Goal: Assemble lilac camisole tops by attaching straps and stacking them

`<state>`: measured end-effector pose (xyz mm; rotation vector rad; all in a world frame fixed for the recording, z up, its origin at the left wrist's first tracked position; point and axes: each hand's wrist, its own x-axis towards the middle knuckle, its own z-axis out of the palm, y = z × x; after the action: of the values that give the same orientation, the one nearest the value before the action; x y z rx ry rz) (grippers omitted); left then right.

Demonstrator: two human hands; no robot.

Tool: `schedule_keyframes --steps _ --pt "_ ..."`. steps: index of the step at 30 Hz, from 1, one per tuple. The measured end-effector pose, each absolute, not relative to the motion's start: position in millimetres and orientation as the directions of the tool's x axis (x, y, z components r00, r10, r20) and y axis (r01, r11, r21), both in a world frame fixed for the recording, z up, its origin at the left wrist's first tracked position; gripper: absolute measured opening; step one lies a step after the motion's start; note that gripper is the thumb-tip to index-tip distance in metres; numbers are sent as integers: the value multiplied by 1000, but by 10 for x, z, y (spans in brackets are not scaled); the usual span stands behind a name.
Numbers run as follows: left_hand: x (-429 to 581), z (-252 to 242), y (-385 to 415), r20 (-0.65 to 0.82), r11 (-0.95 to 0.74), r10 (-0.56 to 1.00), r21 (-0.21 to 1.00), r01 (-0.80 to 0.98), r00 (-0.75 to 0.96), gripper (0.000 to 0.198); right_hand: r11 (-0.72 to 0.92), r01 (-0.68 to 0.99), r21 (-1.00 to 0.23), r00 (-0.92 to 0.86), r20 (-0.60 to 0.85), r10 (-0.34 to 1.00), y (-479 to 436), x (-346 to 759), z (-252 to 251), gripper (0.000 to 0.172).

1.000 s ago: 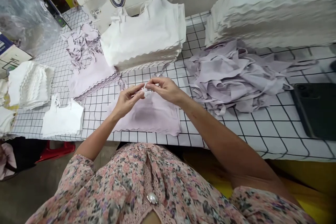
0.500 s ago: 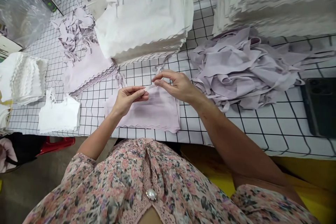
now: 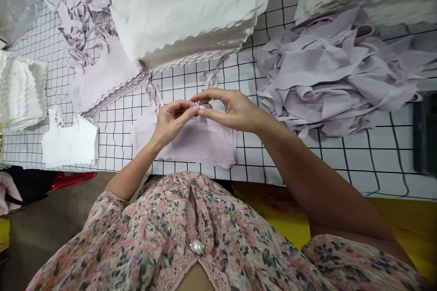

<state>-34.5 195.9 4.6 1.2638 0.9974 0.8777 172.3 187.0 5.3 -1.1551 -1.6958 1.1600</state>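
Note:
Over a lilac camisole top (image 3: 201, 143) lying flat at the table's front, my two hands meet fingertip to fingertip. My left hand (image 3: 175, 120) pinches with thumb and fingers. My right hand (image 3: 234, 110) comes in from the right, its thumb and index finger closed near the same spot. Between them shows a small bit of pale lilac strap (image 3: 204, 105), mostly hidden by the fingers. Loose thin straps (image 3: 155, 95) stick up from the camisole's upper edge behind the hands.
A tall stack of white scallop-edged tops (image 3: 191, 13) stands behind. Right of my hands lies a heap of lilac pieces (image 3: 324, 68), with a dark phone (image 3: 425, 134) beyond. Stacked lilac tops (image 3: 105, 72) and a small white top (image 3: 70, 138) lie left on the checked cloth (image 3: 116, 138).
My hands have drawn together, and the pale strap stretched between them is now mostly covered by fingers. The view has shifted, so the stacks behind appear closer.

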Motion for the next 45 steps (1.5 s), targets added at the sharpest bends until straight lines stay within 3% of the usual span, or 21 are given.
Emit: schedule_keyframes --steps 4,10,15,20,23,26,28,39,45 --pt "-355 78 1983 -131 115 930 991 68 343 47 72 242 -968 -297 -3 955 1915 1782 45 30" --pt "-347 75 1968 -130 108 938 990 86 322 48 24 202 -979 -226 -22 974 1929 1760 17 27" --pt "-312 35 1956 -121 112 946 993 49 300 49 3 137 -991 -161 -20 987 1862 1662 5 34" --pt "-341 -52 1922 -16 -26 953 990 136 301 35 41 164 -986 -137 19 990 1847 1688 -34 24" --pt "-431 -157 1871 70 -211 937 894 395 341 27 132 349 -928 -232 51 971 1887 1827 -71 18" --pt "-504 -269 1822 43 -302 922 702 645 385 28 247 515 -821 -377 42 925 1943 1949 -126 20" --pt "-520 -322 1809 11 -318 916 629 709 401 27 300 557 -775 -444 28 896 1979 1973 -172 24" --pt "-504 -387 1832 -14 -337 885 671 661 466 24 487 489 -723 -689 22 724 2121 1838 -307 30" --pt "-499 -384 1825 -19 -340 878 678 651 479 24 489 441 -753 -723 25 690 2173 1818 -312 34"
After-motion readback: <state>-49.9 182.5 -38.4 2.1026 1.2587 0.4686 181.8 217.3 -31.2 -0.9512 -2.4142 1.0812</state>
